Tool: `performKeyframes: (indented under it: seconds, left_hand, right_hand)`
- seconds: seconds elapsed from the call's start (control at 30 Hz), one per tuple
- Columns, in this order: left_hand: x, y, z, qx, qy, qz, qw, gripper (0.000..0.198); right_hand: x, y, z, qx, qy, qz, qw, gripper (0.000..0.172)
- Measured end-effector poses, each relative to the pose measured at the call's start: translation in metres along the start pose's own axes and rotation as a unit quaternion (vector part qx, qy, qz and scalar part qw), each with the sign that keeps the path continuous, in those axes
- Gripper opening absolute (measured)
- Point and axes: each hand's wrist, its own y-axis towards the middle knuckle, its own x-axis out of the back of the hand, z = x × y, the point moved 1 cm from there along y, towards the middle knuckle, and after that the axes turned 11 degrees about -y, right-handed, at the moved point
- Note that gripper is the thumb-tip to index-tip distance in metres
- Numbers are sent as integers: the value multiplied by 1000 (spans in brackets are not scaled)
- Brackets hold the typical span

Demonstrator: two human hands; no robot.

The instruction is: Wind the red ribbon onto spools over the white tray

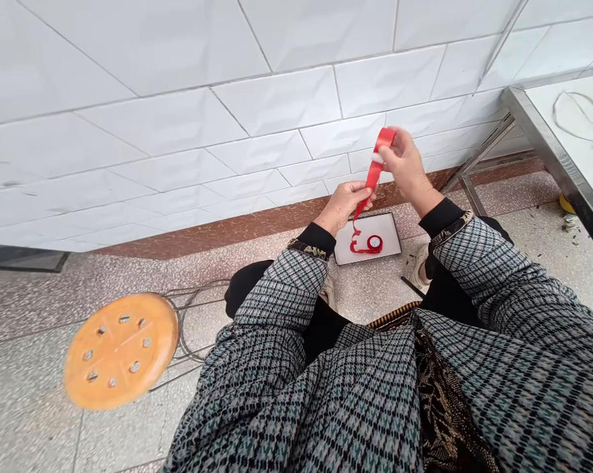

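Between my two hands a red ribbon (374, 174) is stretched. My left hand (346, 202) pinches its lower part between thumb and fingers. Higher and to the right, my right hand (405, 164) is closed on the upper part, where the ribbon forms a wide loop; a small white piece shows by the thumb. Below my left hand the ribbon hangs in curls down to a white tray (389, 230) with a dark rim on the floor. A red ribbon roll (374, 244) lies in the tray.
An orange round stool seat (121, 350) with holes and metal legs is at the left. A metal-framed table (567, 157) with a white cable (579, 118) stands at the right. White wall tiles (276, 98) rise ahead. A dark stick (412, 287) lies near a shoe.
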Motion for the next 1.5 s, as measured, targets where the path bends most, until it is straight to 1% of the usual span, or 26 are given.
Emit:
performKeyframes:
  seconds: [0.07, 0.13, 0.2, 0.27, 0.3, 0.33, 0.37, 0.43, 0.47, 0.53, 0.57, 0.6, 0.67, 0.7, 0.77, 0.8, 0.87, 0.93, 0.97, 1.13, 1.27, 1.43, 1.5]
  left_hand:
    - [9, 1, -1, 10, 62, 25, 998, 5]
    - [21, 2, -2, 31, 135, 68, 988, 4]
    - [34, 3, -3, 45, 193, 101, 975, 3]
    - [44, 2, -6, 30, 218, 97, 971, 7]
    - [48, 1, -8, 20, 218, 89, 972, 7]
    - [52, -1, -10, 12, 217, 80, 973, 7]
    - [54, -2, -11, 9, 218, 74, 973, 6]
    - [58, -4, -14, 23, 235, 83, 968, 6]
    - [59, -5, -14, 37, 245, 98, 964, 13]
    - [59, -4, -13, 59, 253, 114, 959, 32]
    - [58, -3, -12, 56, 246, 105, 962, 40]
    - [56, -2, -11, 38, 231, 80, 969, 47]
    - [48, 2, -9, -32, 175, 21, 984, 53]
    - [42, 3, -8, -69, 139, 8, 988, 53]
    - [28, 5, -9, -128, 73, 9, 989, 46]
    - [21, 6, -9, -143, 50, 10, 988, 39]
    - [11, 7, -11, -146, 21, 2, 989, 23]
    - [6, 7, -11, -137, 10, -17, 990, 10]
    - [5, 8, -10, -136, 8, -28, 990, 12]
    - [1, 10, -1, -145, -5, -75, 987, 35]
    - [-6, 9, 3, -132, -29, -114, 984, 44]
    - [-11, 1, -1, -85, -39, -99, 991, 41]
    - [-12, -3, -3, -69, -46, -84, 993, 40]
  right_hand:
    - [14, 5, -2, -28, 32, -39, 998, 60]
    - [31, 9, -5, -42, 41, -77, 995, 58]
    - [50, 13, -10, -50, 73, -120, 989, 48]
    - [64, 16, -15, -59, 156, -162, 973, 26]
    - [68, 17, -17, -67, 184, -171, 966, 18]
    - [70, 17, -18, -73, 196, -171, 963, 16]
    - [70, 17, -19, -77, 190, -162, 965, 19]
    - [64, 14, -19, -72, 146, -126, 978, 36]
    - [59, 12, -17, -65, 124, -105, 985, 45]
    - [47, 7, -12, -57, 103, -70, 991, 56]
    - [40, 3, -8, -57, 108, -58, 991, 58]
    - [33, 0, -3, -59, 120, -47, 990, 59]
    - [20, -7, 6, -61, 147, -21, 987, 59]
    - [14, -10, 10, -64, 155, -7, 986, 58]
    - [3, -15, 17, -69, 156, 17, 985, 55]
    - [-1, -16, 20, -69, 153, 27, 985, 53]
    - [-7, -18, 24, -70, 140, 40, 987, 50]
    - [-10, -19, 27, -68, 123, 41, 989, 48]
    - [-11, -19, 28, -65, 115, 37, 990, 48]
    - [-22, -19, 30, -47, 79, 10, 996, 47]
    - [-30, -17, 23, -17, 27, 16, 999, 54]
    - [-27, -14, 10, 10, -23, 7, 1000, 62]
    - [-24, -15, 7, 37, -55, 0, 998, 66]
